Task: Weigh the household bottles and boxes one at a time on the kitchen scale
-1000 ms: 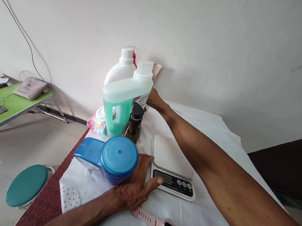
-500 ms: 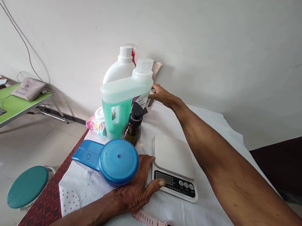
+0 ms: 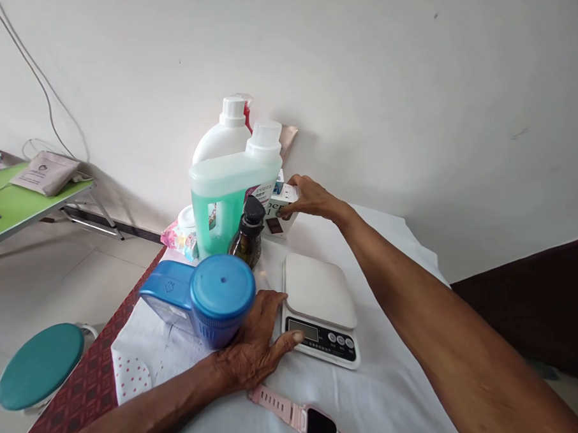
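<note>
My left hand [image 3: 256, 345] lies with thumb and fingers spread at the near left corner of a white digital kitchen scale [image 3: 318, 292]; part of the hand is behind the blue-capped bottle [image 3: 223, 296]. At the back, my right hand [image 3: 312, 197] grips a small white printed box [image 3: 279, 220] from its right side, fingers over the front. The box is partly hidden by a jug of green liquid [image 3: 226, 213]. A dark pump bottle [image 3: 247, 234] stands in front of that jug.
A white jug [image 3: 221, 139] and a wipes pack [image 3: 179, 237] stand behind and left. A pink-strapped smartwatch [image 3: 320, 426] lies at the near edge of the white cloth [image 3: 386, 359]. Left are a teal stool [image 3: 41, 364] and a green table [image 3: 10, 200]; a wall rises behind.
My right hand and the white box have come out a little from behind the green jug, so more of the box shows. The view has shifted slightly. My left hand stays by the scale.
</note>
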Demonstrator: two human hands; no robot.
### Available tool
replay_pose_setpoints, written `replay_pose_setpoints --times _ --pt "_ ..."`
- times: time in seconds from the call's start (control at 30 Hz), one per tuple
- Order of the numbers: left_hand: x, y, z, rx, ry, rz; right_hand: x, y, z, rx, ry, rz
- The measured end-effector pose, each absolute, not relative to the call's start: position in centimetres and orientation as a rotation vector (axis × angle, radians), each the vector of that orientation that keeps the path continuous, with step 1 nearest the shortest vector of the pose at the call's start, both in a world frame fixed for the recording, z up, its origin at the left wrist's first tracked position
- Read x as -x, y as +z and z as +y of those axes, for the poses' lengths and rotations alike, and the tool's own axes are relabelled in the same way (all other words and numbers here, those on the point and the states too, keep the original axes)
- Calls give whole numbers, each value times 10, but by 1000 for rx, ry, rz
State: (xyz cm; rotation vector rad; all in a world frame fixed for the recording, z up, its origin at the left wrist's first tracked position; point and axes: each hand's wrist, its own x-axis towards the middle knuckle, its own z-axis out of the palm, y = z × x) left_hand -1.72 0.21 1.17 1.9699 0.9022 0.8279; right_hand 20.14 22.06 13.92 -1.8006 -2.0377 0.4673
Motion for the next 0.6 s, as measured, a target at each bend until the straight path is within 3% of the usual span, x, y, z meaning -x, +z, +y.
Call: replay_pose_setpoints --times 0.3,0.6 --pt "14 5 3 -1958 829 859 -238 143 182 1825 754 -1797" --pt "15 8 2 -1970 845 872 -196 156 195 1626 407 -1814"
